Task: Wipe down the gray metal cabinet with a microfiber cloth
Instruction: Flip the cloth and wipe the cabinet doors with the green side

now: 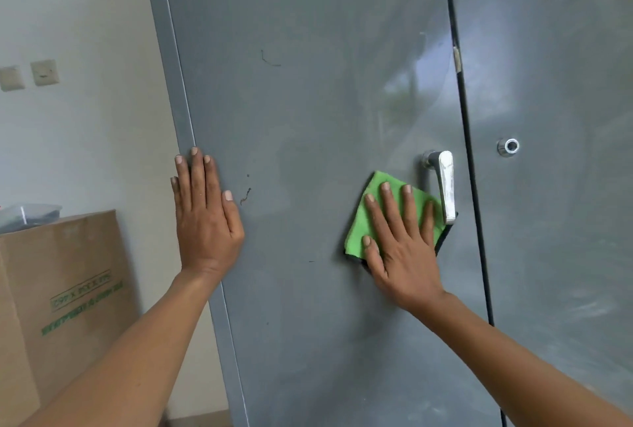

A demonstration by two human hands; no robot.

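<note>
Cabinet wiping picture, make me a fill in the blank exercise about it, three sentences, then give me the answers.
1. The right hand presses a cloth whose colour is ____.
2. The left hand rests flat near the cabinet door's ____ edge.
3. Beside the cabinet stands a cardboard box printed in ____ lettering.

Missing words: green; left; green

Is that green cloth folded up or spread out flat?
Folded. The green cloth is a compact pad under the flat right hand, with a dark layered edge showing along its bottom.
</note>
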